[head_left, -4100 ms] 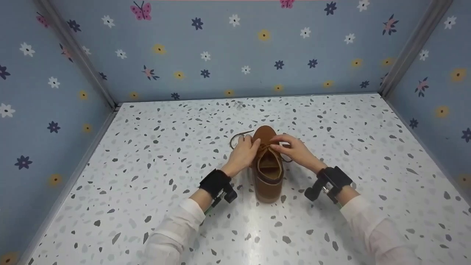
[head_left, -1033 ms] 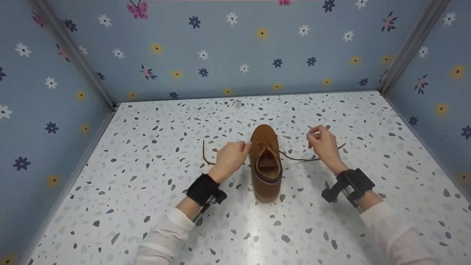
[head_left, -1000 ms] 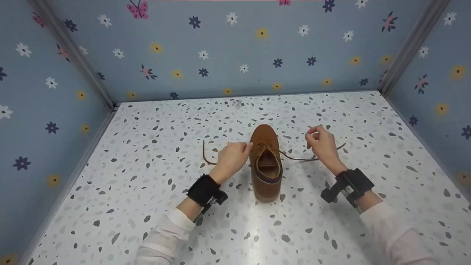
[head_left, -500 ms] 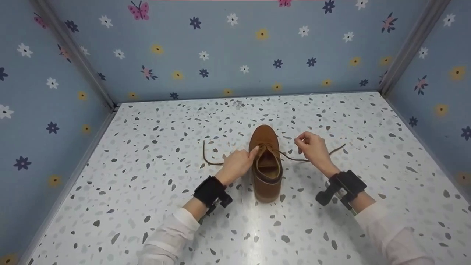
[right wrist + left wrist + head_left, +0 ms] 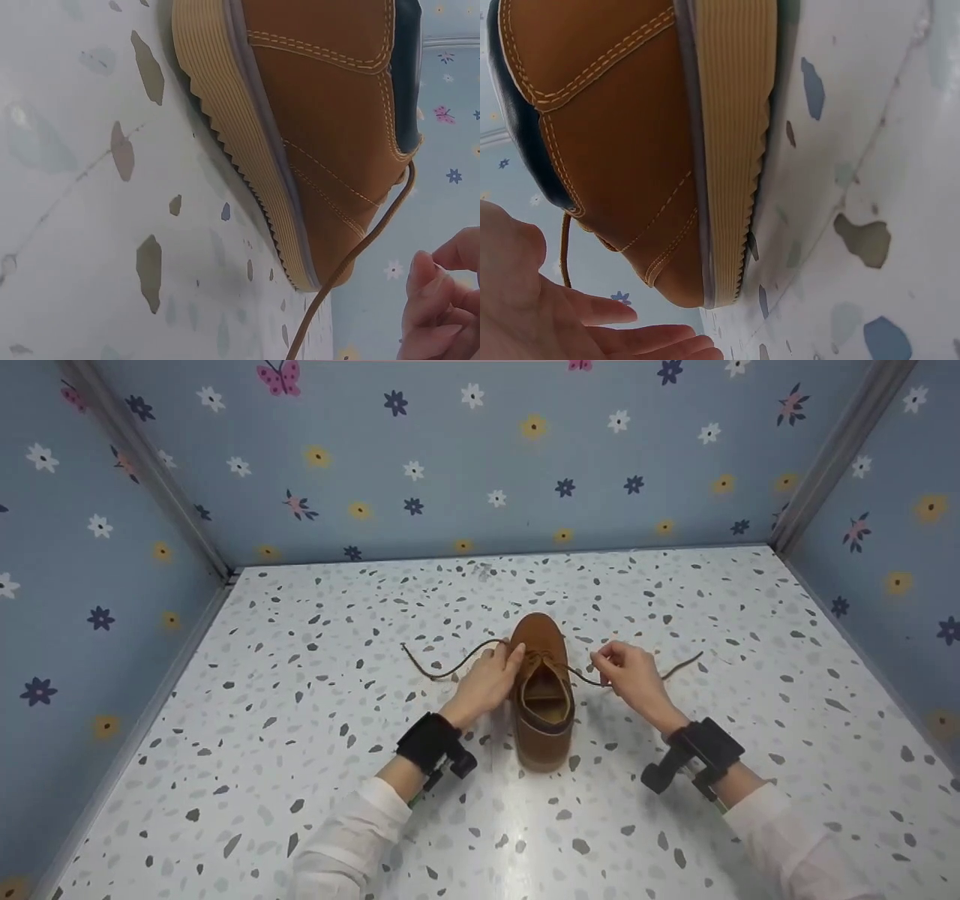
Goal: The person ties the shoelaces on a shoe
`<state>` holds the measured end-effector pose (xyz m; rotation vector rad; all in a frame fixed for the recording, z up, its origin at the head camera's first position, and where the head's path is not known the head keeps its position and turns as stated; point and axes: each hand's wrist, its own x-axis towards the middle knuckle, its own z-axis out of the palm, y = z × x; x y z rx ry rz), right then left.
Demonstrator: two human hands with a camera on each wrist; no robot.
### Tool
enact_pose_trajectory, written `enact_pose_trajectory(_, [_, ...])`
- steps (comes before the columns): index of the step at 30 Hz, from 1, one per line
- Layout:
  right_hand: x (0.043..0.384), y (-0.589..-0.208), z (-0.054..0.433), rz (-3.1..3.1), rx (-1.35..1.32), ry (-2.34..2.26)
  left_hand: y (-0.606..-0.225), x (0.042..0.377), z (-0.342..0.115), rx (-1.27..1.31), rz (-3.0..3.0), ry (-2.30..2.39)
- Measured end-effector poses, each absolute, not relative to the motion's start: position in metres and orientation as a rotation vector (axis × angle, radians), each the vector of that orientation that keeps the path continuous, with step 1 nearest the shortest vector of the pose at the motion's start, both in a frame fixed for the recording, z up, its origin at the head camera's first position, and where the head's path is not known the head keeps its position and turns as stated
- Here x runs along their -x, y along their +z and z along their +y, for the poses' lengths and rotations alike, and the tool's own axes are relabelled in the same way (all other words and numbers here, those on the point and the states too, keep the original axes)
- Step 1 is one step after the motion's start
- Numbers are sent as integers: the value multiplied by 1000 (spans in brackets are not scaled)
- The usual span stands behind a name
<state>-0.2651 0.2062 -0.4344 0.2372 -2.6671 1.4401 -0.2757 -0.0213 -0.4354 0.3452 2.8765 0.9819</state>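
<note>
Shoe points lengthwise away, toe farthest; left hand loosely extended, right hand curled.

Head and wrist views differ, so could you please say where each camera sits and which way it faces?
Head: on the head, facing forward and down at the shoe; left hand, right hand and sleeves show.
Left wrist: worn there, facing the shoe's left side; left hand shows partly.
Right wrist: worn there, facing the shoe's right side; right hand shows partly.
Both wrist views share the sole.
</note>
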Motion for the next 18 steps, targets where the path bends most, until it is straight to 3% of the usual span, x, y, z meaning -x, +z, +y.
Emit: enact_pose_trajectory(18, [257, -447, 201, -2737, -269, 1372, -424, 284, -9, -596, 2853, 1248])
